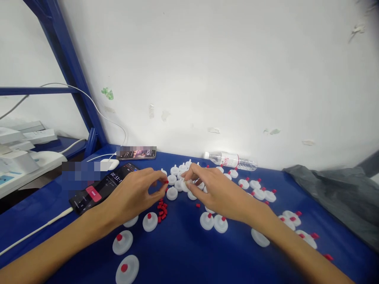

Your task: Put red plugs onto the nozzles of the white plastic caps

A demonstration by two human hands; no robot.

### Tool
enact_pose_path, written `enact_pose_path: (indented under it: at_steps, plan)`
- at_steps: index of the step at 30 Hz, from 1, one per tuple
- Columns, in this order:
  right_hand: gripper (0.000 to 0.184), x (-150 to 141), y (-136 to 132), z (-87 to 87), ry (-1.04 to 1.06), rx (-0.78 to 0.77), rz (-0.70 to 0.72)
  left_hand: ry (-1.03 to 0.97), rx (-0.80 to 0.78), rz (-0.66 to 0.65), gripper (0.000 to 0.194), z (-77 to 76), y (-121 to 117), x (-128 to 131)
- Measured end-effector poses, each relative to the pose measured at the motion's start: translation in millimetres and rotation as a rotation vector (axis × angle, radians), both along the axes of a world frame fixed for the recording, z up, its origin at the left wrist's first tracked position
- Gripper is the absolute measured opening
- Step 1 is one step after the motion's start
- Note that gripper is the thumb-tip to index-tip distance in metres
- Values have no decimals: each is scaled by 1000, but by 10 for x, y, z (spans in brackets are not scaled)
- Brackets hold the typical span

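Observation:
My left hand [139, 193] hovers over the blue table [183, 252], its thumb and forefinger pinched on a small red cap [166, 182]. My right hand [216, 191] grips a white plastic disc [186, 185] between its fingertips, close to the left hand's pinch. A small heap of loose red caps [162, 209] lies just below the left hand. Several white discs with red caps, such as one [150, 221], lie around both hands.
A phone showing a timer [103, 187] lies left of my left hand with a white cable [35, 232]. Another phone [136, 153] and a lying clear water bottle [229, 159] rest by the white wall. Grey plastic sheeting [334, 193] covers the right side. A blue frame post [74, 75] rises at left.

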State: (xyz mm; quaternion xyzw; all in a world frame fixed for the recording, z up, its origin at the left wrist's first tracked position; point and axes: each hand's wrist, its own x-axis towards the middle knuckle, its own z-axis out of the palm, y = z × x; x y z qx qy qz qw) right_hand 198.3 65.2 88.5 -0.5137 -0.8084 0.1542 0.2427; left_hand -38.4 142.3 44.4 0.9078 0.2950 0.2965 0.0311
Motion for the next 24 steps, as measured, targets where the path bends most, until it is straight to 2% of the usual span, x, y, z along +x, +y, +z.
enact_pose_path:
  at_steps: [5,9,15,18,20,23,24]
  plan:
    - [9,-43,10,-57,-48,114,-22,-87,147,-163,8,26,-108,30]
    - [9,-79,22,-134,-50,153,-11,-126,239,-252,14,7,-129,52]
    - [11,-111,-1,-121,-33,172,11,-126,278,-328,21,-39,-146,30]
    - [11,-104,3,-125,-20,186,22,-211,149,-342,27,-2,-201,46]
    - [12,-97,8,-132,-11,206,30,-296,-47,-327,24,57,-242,67]
    - [11,-95,2,-123,30,275,58,-388,-406,-204,4,157,-271,90]
    - [10,-98,-6,-113,50,299,67,-423,-508,-166,8,183,-269,93]
